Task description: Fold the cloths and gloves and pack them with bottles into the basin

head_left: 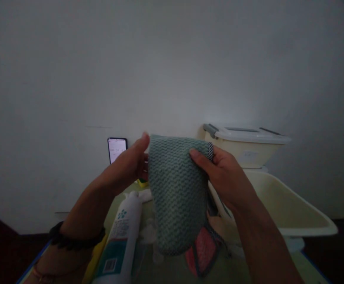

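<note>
A plain pale wall (172, 63) fills the upper half of the dim scene. At the right stands a wide, smooth cream plastic tub (293, 205) with sloping sides; what it holds cannot be seen. Behind it sits a cream plastic storage box (245, 148) shut under a white lid with grey latches.

In the centre, a green-grey cloth of bumpy, waffle-like weave with a dark stitched edge (176, 193) hangs upright in the air above the table, held up by its top corners. The left hand (127, 165) pinches the upper left edge, thumb in front. The right hand (225, 177) grips the upper right corner, fingers closed over the fabric. The cloth drapes down between the two wrists.

Below lies a white cylindrical spray bottle with a teal label (121, 240), on its side. A pink cloth with dark trim (203, 252) peeks out beneath the hanging cloth. A small black phone with a lit screen (117, 149) leans against the wall. A black band (71, 238) circles the left wrist.
</note>
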### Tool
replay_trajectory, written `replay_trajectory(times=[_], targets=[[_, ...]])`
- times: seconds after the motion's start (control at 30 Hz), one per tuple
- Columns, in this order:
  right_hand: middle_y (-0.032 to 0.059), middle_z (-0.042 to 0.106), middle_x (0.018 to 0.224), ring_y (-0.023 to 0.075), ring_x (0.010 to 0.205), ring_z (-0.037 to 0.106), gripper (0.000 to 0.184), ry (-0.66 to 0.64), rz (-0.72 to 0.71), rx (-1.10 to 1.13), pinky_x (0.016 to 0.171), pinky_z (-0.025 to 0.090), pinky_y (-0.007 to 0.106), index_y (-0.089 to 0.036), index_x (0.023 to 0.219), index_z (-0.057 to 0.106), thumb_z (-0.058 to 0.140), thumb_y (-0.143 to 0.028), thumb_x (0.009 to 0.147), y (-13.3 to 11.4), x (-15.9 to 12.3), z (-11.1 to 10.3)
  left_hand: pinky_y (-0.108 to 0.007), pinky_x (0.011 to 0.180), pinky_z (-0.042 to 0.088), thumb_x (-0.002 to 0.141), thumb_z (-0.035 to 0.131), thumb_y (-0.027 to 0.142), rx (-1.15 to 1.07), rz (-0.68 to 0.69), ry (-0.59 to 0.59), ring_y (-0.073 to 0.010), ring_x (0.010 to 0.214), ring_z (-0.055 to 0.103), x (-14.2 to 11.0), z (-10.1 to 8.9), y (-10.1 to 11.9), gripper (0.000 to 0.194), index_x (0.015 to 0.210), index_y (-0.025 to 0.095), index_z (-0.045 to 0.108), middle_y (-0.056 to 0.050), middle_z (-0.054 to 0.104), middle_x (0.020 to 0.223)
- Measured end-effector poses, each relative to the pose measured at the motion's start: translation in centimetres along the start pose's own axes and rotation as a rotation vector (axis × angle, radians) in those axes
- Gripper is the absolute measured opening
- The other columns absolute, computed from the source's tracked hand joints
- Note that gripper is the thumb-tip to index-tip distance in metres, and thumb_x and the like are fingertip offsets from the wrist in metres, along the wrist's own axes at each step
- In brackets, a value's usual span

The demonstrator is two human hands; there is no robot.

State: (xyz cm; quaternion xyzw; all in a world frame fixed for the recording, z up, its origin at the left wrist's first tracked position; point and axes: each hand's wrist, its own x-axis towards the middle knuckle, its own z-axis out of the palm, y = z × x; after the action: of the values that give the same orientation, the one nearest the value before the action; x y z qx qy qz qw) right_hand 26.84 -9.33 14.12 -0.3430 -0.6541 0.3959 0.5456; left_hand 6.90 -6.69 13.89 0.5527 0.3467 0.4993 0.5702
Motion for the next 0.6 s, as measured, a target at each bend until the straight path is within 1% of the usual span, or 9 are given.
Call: replay_trajectory(times=[0.07, 0.13, 0.2, 0.27, 0.33, 0.4, 0.47, 0.53, 0.6], targets=[[0.0033, 0.072, 0.095, 0.0177, 0.091, 0.066, 0.024, 0.068, -0.003, -0.033, 0.084, 0.051, 0.031, -0.018, 0.094, 0.067, 0.06, -0.039, 0.084, 0.2, 0.2, -0.3, -0.021, 0.049, 0.047, 0.073, 0.071, 0.042, 0.051, -0.007, -0.056, -0.0132, 0.054, 0.06, -0.1, -0.1, -0.2, 0.086, 0.141, 0.023, 0.024, 0.004, 0.062, 0.064], [0.0036, 0.072, 0.088, 0.0181, 0.083, 0.067, 0.025, 0.11, 0.014, -0.07, 0.077, 0.053, 0.031, -0.018, 0.089, 0.066, 0.062, -0.041, 0.082, 0.4, 0.3, -0.5, -0.018, 0.05, 0.045, 0.071, 0.074, 0.026, 0.094, 0.059, -0.039, -0.0109, 0.053, 0.059, -0.3, -0.1, -0.1, 0.093, 0.143, 0.026, 0.016, 0.007, 0.06, 0.06], [0.0036, 0.072, 0.081, 0.0183, 0.074, 0.067, 0.028, 0.137, 0.051, -0.086, 0.069, 0.055, 0.031, -0.018, 0.093, 0.064, 0.065, -0.042, 0.078, 0.4, 0.4, -0.7, -0.018, 0.052, 0.046, 0.075, 0.071, 0.023, 0.131, 0.144, -0.038, -0.0104, 0.057, 0.06, -0.4, -0.1, 0.0, 0.068, 0.134, 0.024, 0.038, 0.005, 0.062, 0.063], [0.0032, 0.072, 0.075, 0.0189, 0.068, 0.068, 0.041, 0.17, 0.081, -0.063, 0.066, 0.056, 0.032, -0.018, 0.107, 0.06, 0.069, -0.042, 0.075, 0.2, 0.5, -0.7, -0.018, 0.056, 0.048, 0.078, 0.068, 0.024, 0.185, 0.209, -0.048, -0.0102, 0.064, 0.062, -0.4, -0.3, 0.1, 0.033, 0.11, 0.019, 0.059, 0.001, 0.066, 0.071], [0.0031, 0.072, 0.075, 0.0202, 0.071, 0.069, 0.065, 0.205, 0.087, -0.012, 0.068, 0.057, 0.033, -0.018, 0.129, 0.046, 0.072, -0.038, 0.073, 0.0, 0.4, -0.7, -0.017, 0.06, 0.05, 0.077, 0.069, 0.022, 0.235, 0.243, -0.041, -0.0098, 0.07, 0.063, -0.4, -0.6, 0.3, 0.019, 0.095, 0.018, 0.064, 0.0, 0.067, 0.077], [0.0042, 0.073, 0.084, 0.0207, 0.082, 0.07, 0.088, 0.205, 0.063, 0.042, 0.075, 0.058, 0.034, -0.019, 0.144, 0.023, 0.073, -0.032, 0.072, -0.1, 0.3, -0.7, -0.017, 0.064, 0.052, 0.072, 0.074, 0.018, 0.257, 0.244, -0.04, -0.0106, 0.076, 0.065, -0.5, -0.8, 0.5, 0.03, 0.099, 0.019, 0.062, 0.001, 0.067, 0.083], [0.0054, 0.073, 0.095, 0.0207, 0.09, 0.069, 0.098, 0.133, 0.036, 0.049, 0.08, 0.057, 0.034, -0.021, 0.148, 0.013, 0.074, -0.027, 0.072, -0.2, 0.2, -0.7, -0.019, 0.067, 0.054, 0.066, 0.078, 0.013, 0.275, 0.234, -0.041, -0.0126, 0.082, 0.066, -0.7, -1.0, 0.7, 0.046, 0.107, 0.021, 0.058, 0.001, 0.066, 0.091], [0.0057, 0.071, 0.103, 0.0209, 0.093, 0.068, 0.092, 0.051, 0.012, 0.008, 0.08, 0.057, 0.034, -0.023, 0.146, 0.022, 0.075, -0.026, 0.07, -0.1, 0.1, -0.9, -0.021, 0.07, 0.056, 0.064, 0.078, 0.012, 0.311, 0.244, -0.03, -0.0148, 0.087, 0.067, -0.8, -1.1, 0.8, 0.054, 0.111, 0.022, 0.054, 0.001, 0.064, 0.096], [0.006, 0.069, 0.109, 0.0211, 0.096, 0.066, 0.077, 0.025, -0.01, -0.067, 0.079, 0.057, 0.033, -0.022, 0.138, 0.041, 0.075, -0.026, 0.069, 0.0, 0.0, -1.1, -0.022, 0.072, 0.057, 0.065, 0.077, 0.013, 0.381, 0.271, -0.019, -0.016, 0.088, 0.067, -0.8, -1.3, 0.8, 0.052, 0.111, 0.021, 0.054, 0.0, 0.064, 0.097]])
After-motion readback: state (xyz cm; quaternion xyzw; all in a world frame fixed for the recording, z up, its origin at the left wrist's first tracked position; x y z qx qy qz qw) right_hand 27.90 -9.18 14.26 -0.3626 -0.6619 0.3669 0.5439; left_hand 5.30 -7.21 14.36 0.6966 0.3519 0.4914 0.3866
